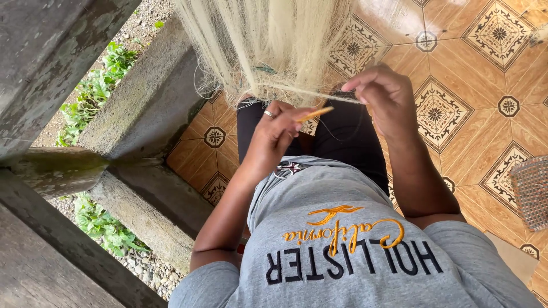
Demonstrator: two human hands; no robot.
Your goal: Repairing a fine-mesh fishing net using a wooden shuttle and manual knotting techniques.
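- The net (268,45) at twelve o'clock was pale cream, fine-meshed.
- The needle (315,113) was orange-yellow.
- The ring (269,114) was silver.
- The shirt (354,245) at six o'clock was grey, with black and orange lettering.
- The trousers (348,137) were black.
- The floor (474,74) was orange tile with brown and cream diamond medallions.
- The plants (103,80) at nine o'clock were green.
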